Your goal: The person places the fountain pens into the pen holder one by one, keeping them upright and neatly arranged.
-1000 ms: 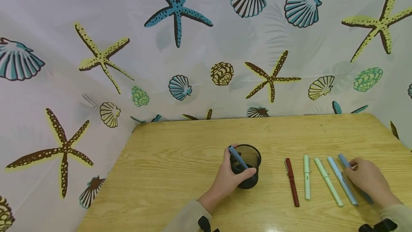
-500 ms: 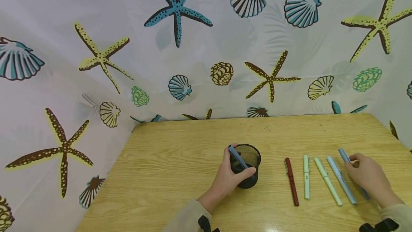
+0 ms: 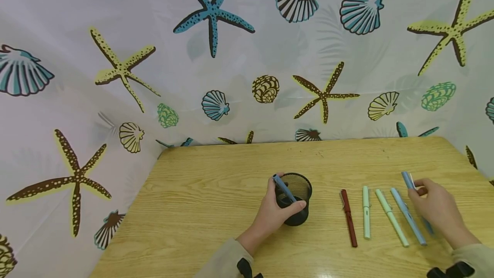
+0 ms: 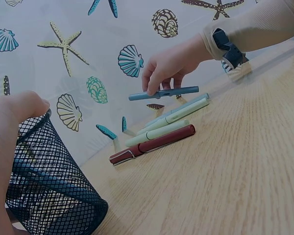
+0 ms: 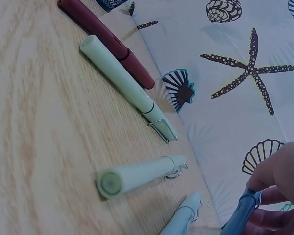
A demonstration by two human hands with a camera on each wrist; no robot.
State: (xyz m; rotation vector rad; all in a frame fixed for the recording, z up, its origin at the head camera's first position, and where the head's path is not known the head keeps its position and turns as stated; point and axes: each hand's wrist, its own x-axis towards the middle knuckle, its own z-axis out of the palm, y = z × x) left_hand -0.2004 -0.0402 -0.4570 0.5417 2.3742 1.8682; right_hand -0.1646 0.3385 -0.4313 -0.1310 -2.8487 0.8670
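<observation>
My left hand (image 3: pixel 272 211) holds a black mesh pen holder (image 3: pixel 302 190) round its side, thumb at the front rim. A blue pen (image 3: pixel 283 187) leans inside the holder, its end sticking out over the rim by my fingers. At the right, my right hand (image 3: pixel 438 207) pinches a darker blue pen (image 4: pixel 164 93) between thumb and fingers, raised over the table in the left wrist view. Left of that hand lie a light blue pen (image 3: pixel 408 216), two pale green pens, one slanted (image 3: pixel 391 218) and one straighter (image 3: pixel 366 213), and a dark red pen (image 3: pixel 349 218).
The wooden table (image 3: pixel 208 192) carries everything. A pale cloth (image 3: pixel 239 55) printed with starfish and shells hangs behind it and along the sides. Between the pen holder and the red pen runs a strip of bare wood.
My right hand has moved slightly up and left with the darker blue pen, lifting it off the table. The left hand stays on the pen holder.
</observation>
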